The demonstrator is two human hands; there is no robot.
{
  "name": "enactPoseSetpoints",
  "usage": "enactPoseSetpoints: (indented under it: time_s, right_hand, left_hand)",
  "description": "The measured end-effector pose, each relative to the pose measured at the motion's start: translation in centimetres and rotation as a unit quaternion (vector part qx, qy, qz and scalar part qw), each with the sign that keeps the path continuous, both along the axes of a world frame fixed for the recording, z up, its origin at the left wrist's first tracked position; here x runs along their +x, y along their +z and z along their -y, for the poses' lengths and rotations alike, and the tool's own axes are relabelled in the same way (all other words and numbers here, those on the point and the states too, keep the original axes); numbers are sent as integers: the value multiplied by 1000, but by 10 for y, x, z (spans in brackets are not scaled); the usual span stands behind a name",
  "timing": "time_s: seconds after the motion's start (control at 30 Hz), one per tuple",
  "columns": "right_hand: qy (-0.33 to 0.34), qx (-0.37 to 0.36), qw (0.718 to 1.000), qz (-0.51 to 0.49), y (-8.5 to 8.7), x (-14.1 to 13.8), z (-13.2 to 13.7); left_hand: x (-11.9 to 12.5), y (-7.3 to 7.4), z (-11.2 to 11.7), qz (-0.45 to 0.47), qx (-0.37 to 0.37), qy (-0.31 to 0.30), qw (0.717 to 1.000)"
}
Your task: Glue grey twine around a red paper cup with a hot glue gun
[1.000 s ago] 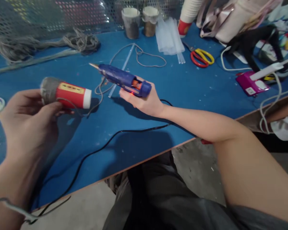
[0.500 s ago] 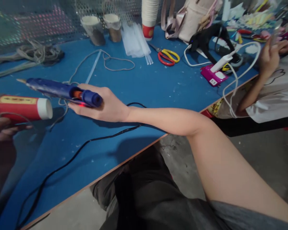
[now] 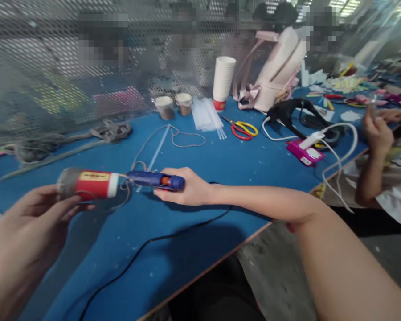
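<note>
In my left hand (image 3: 48, 209) is a paper cup (image 3: 93, 183) lying on its side, red with a cream label, its white rim facing right. Grey cord covers the cup's left end. My right hand (image 3: 187, 189) is wrapped round a blue hot glue gun (image 3: 147, 179), whose nozzle points left at the cup's rim; whether it touches cannot be made out. A thin grey cord (image 3: 128, 194) hangs near the nozzle and trails over the blue table (image 3: 194, 245).
Behind stand two cord-wrapped cups (image 3: 165, 109), clear glue sticks (image 3: 207, 115), stacked paper cups (image 3: 223, 82), scissors (image 3: 243, 129) and a pink bag (image 3: 274, 76). A grey cord bundle (image 3: 112, 131) lies left. Right are a purple power strip (image 3: 305, 154) and another person's hand (image 3: 377, 129).
The view has tilted up and swung left. My left hand and the cup now show more fully, and the glue gun's nozzle has moved from above the cup to its rim.
</note>
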State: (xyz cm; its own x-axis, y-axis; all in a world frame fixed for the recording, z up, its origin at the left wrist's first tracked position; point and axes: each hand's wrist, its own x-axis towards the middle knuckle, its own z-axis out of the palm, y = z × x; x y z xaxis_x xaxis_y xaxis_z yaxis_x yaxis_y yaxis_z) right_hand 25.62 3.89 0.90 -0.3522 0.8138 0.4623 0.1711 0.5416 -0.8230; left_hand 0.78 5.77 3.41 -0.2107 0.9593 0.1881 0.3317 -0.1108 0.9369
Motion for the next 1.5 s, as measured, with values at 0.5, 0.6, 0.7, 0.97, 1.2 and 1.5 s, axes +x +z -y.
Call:
enactPoseSetpoints:
  time_s: [0.5,0.6,0.7,0.97,1.2,1.5]
  right_hand:
    - [-21,-213,977,-13,15,-2,14]
    - [-38,-186,981,22,14,-4,14]
    - [-44,-156,985,52,12,-3,13]
    - [-43,-117,989,72,12,-2,13]
    - [-38,-104,991,77,10,-1,18]
    - [-31,-25,991,126,4,-4,27]
  left_hand:
    - [28,1,3,33,-93,-171,980]
    - [31,3,2,13,-104,-186,977]
    - [31,0,1,6,-110,-189,976]
    - [32,-4,1,6,-108,-195,975]
    - [34,-5,5,1,-105,-187,977]
    - [36,-3,10,-9,-80,-193,978]
